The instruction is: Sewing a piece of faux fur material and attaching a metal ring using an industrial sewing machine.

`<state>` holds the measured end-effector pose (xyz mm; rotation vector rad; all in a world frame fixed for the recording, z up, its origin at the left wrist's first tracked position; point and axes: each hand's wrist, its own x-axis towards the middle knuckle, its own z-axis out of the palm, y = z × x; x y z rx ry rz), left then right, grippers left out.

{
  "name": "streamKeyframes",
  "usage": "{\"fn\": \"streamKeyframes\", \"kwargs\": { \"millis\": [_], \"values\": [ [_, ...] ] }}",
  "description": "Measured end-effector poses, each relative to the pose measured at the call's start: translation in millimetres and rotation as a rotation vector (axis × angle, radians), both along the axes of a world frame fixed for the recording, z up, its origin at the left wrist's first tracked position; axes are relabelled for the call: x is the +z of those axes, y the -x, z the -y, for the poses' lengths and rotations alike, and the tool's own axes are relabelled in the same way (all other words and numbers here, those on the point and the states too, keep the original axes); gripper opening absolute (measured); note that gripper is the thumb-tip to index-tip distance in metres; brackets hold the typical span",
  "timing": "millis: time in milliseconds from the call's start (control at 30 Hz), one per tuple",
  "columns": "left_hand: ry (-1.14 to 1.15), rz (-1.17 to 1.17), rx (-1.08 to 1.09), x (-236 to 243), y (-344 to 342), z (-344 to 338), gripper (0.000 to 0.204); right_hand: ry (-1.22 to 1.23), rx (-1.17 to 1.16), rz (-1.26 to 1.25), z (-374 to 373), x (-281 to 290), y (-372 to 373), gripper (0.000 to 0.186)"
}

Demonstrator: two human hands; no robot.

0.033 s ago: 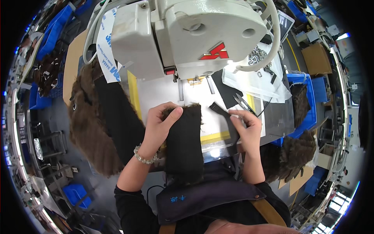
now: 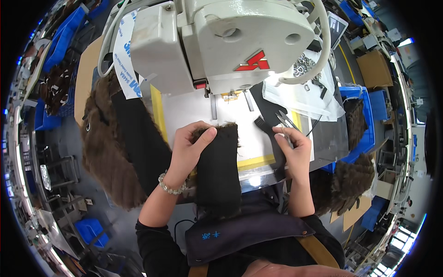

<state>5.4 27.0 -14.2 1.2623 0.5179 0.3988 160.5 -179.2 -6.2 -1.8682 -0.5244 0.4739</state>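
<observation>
My left hand (image 2: 194,143) pinches the top left corner of a black fabric strip (image 2: 217,173) with brown fur along its edges, hanging over the table's near edge. My right hand (image 2: 295,150) has its fingers closed on a narrow black strap (image 2: 270,134) lying right of the strip; whether it also grips the metal tool behind the fingers is unclear. Scissors-like metal blades (image 2: 286,120) show just beyond that hand. The white sewing machine (image 2: 244,37) stands over a white work plate (image 2: 184,106) edged with yellow tape. A dark fabric piece (image 2: 265,101) lies on the plate's right.
Brown fur pieces (image 2: 106,152) with black backing lie at left. Metal rings (image 2: 304,64) and white sheets (image 2: 327,101) sit at right. A blue bin (image 2: 369,124) with fur stands right, more fur (image 2: 346,180) below it, blue crates (image 2: 64,32) and cardboard (image 2: 374,69) farther out.
My right hand and the narrow strap have shifted slightly to the right, with the strap's far end a little higher. My left hand and the furry strip are almost unmoved.
</observation>
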Motion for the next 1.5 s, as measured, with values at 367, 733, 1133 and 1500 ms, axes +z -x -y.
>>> {"fn": "streamKeyframes", "kwargs": {
  "millis": [367,733,1133,1500],
  "values": [
    [-0.274,-0.152,-0.151,6.7,-4.0,-2.5,0.024,0.327,0.034,0.486,1.6,-5.6,-14.2,0.034],
    [-0.532,-0.158,-0.155,12.3,-7.4,3.3,0.044,0.540,-0.161,0.716,13.6,8.9,-43.6,0.038],
    [-0.335,-0.031,-0.179,32.7,-0.7,18.0,0.052,-0.291,0.210,-0.440,-31.5,-1.8,44.7,0.029],
    [-1.691,0.147,-0.041,33.7,8.7,13.8,0.038,-0.288,0.314,-0.517,-30.7,14.3,56.4,0.014]
  ]
}}
